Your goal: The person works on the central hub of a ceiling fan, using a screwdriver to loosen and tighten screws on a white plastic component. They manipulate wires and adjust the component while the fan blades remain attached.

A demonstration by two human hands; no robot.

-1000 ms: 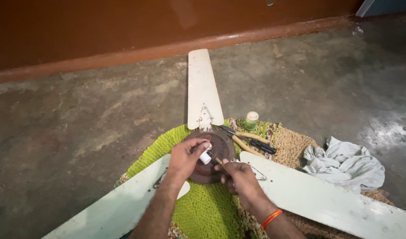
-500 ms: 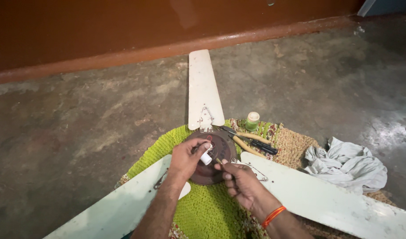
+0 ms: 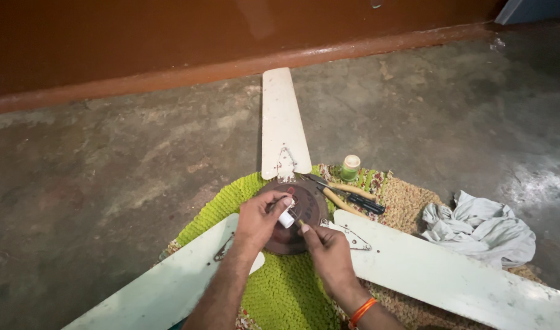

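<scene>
From the head camera, looking down: a ceiling fan lies flat on the floor with its round brown motor hub (image 3: pixel 301 217) resting on a bright green knitted mat (image 3: pixel 280 287). Three pale blades spread out from the hub, one pointing away toward the wall (image 3: pixel 282 119), one to the lower left (image 3: pixel 170 287) and one to the lower right (image 3: pixel 451 275).

The left hand (image 3: pixel 259 219) rests over the left part of the hub, its fingers curled and pinching a small white cylindrical piece (image 3: pixel 286 218) between thumb and fingertips. That piece sits right above the hub's centre, just beside the right hand's fingertips.

The right hand (image 3: pixel 330 255) comes in from below, at the hub's lower right edge, fingers drawn together with the forefinger tip reaching toward the white piece; whether it grips anything I cannot tell. An orange band (image 3: pixel 360 310) circles that wrist.

Just beyond the hub, to the right, pliers with yellowish handles (image 3: pixel 338 194) and a dark-handled screwdriver (image 3: pixel 364 203) lie on a woven tan mat (image 3: pixel 408 205). A small green bottle with a pale cap (image 3: pixel 350 167) stands near them. A crumpled white cloth (image 3: pixel 481 226) lies further right on the concrete floor (image 3: pixel 109 177).
</scene>
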